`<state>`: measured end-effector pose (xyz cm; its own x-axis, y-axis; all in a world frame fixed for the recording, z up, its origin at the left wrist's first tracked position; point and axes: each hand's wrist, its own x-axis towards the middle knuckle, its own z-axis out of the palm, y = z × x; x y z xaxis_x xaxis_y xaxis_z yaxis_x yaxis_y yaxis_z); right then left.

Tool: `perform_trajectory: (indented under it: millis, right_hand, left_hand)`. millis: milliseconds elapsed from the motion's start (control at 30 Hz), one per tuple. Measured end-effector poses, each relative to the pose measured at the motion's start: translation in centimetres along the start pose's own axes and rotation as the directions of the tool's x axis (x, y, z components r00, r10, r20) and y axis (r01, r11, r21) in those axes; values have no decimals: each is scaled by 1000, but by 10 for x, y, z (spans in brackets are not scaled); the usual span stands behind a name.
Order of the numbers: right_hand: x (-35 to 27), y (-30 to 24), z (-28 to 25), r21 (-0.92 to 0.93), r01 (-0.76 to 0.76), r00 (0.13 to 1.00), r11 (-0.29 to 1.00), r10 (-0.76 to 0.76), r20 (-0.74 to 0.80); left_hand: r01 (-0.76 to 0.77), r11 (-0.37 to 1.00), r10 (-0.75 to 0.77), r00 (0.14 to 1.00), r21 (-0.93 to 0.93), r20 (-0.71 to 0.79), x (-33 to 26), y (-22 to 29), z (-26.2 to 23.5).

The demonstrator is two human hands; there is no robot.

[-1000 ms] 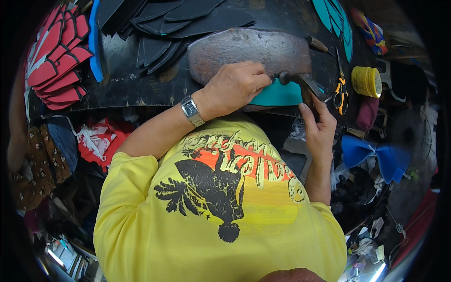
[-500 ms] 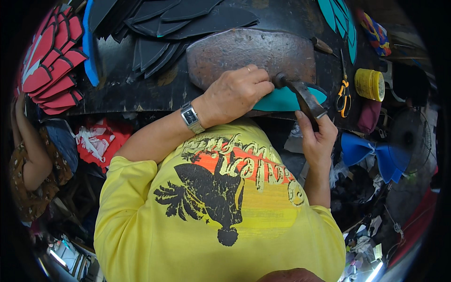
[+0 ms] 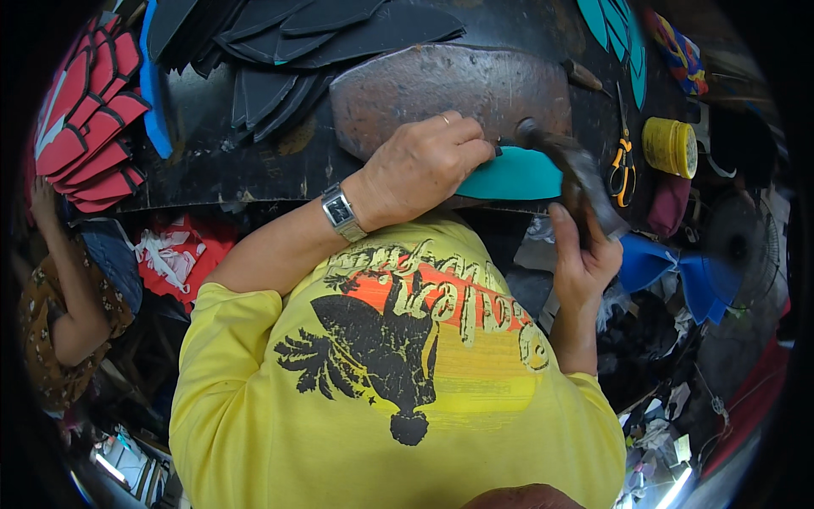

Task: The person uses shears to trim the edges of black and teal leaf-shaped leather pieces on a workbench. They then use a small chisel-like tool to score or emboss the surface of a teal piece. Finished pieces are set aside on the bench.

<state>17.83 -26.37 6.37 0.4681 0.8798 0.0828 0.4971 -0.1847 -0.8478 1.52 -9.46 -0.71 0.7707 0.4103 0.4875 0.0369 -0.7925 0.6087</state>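
At the near edge of the table (image 3: 191, 182): a teal piece (image 3: 515, 176) being worked by hammer (image 3: 583, 174).

Nearest my camera, I see the right hand (image 3: 587, 254) closed around the hammer, which is blurred, and the left hand (image 3: 428, 165) with its fingertips pinched together at the teal piece's left end. That piece lies over the near edge of a slab (image 3: 449, 89); whether the hammer's head touches it, I cannot tell. I judge this piece partway done, its remaining edge hidden from me. Right of the slab, the scissors (image 3: 623, 174) lie unused. Farther off, I take the loose black pieces (image 3: 331, 34) as left to do and the dark-edged red pieces (image 3: 85, 136) as further along.
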Motion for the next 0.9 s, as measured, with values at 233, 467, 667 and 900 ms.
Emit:
perform_trajectory:
  millis: [233, 467, 667, 900]
  right_hand:
    - [1, 14, 16, -261, -32, 998, 965, 45, 44]
    - [-1, 11, 16, -250, -92, 993, 964, 108, 51]
    - [-2, 16, 11, -46, -100, 995, 994, 100, 1]
    - [-6, 7, 13, -119, -121, 991, 986, 127, 51]
  left_hand:
    - [119, 993, -119, 992, -20, -34, 0, 4, -4]
    - [223, 975, -223, 971, -8, -85, -11, 14, -10]
    - [148, 989, -148, 986, -2, -70, -12, 9, -9]
    - [125, 992, -125, 990, -4, -65, -13, 7, -8]
